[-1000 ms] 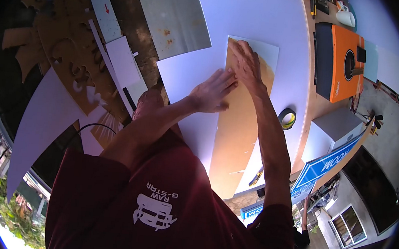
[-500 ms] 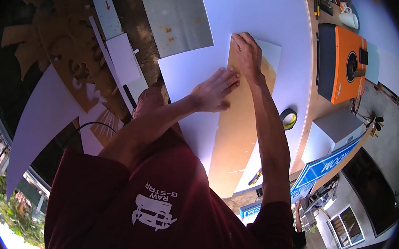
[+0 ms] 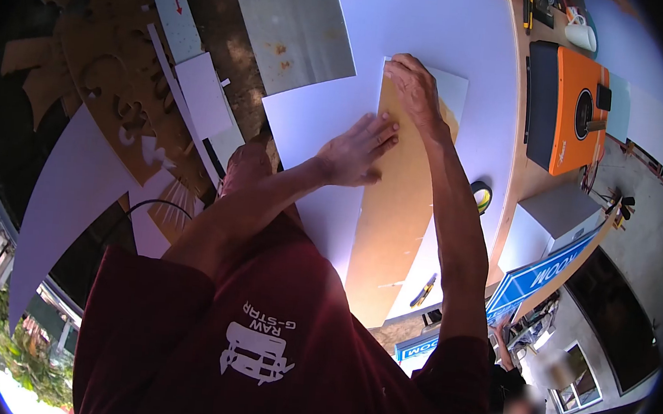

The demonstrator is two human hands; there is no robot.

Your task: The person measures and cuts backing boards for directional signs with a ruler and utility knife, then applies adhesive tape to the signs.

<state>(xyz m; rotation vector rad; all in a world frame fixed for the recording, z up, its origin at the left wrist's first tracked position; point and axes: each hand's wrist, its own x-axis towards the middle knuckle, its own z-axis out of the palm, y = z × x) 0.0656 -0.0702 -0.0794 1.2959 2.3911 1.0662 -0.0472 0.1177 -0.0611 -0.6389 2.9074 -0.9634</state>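
A long brown paper-like sheet [image 3: 394, 212] stretches away from me, with a white strip along its far right side. My left hand [image 3: 358, 150] lies flat across its left edge, fingers spread. At the far left corner, my right hand [image 3: 416, 96] is closed in a pinch on the brown sheet; the exact grip is hidden under the fingers. Both rest over a large white sheet [image 3: 434, 23] with a cut-out corner. To the right are a roll of tape [image 3: 481, 196], partly behind my right forearm, and a yellow-black cutter knife [image 3: 423, 291].
An orange-and-black box-shaped device [image 3: 572, 110] and a white mug [image 3: 582, 33] stand on the right. Blue lettered signs [image 3: 542, 277] lean nearby. White and brown offcuts [image 3: 71, 208] lie to the left. Another person [image 3: 513, 388] is at lower right.
My right hand has arched and its knuckles have shifted slightly right, with its fingertips still at the corner. My left hand stays put. The other person at lower right has moved.
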